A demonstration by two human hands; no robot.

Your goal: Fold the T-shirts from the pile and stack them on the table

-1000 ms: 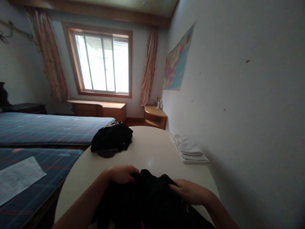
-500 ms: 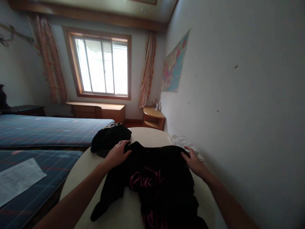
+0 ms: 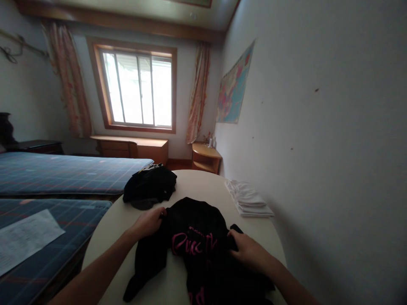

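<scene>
A black shirt (image 3: 200,220) with pink lettering lies spread on the round cream table (image 3: 108,250), its lower part reaching toward me. At its upper left, my left hand (image 3: 149,221) is closed on the cloth near the shoulder. My right hand (image 3: 246,248) pinches the right side of the shirt, where the fabric bunches up by the fingers. One sleeve hangs down to the left, lying on the tabletop. The bottom of the shirt runs out of view.
A heap of dark clothes (image 3: 149,186) sits at the table's far left. Folded white cloth (image 3: 249,199) lies at the right edge by the wall (image 3: 333,182). Beds with plaid mattresses (image 3: 73,171) stand to the left, a sheet of paper (image 3: 28,237) on the nearer one.
Both hands have come down toward me and closed on the shirt. The right hand has moved inward, bunching the right side, and the white cloth is now more exposed.
</scene>
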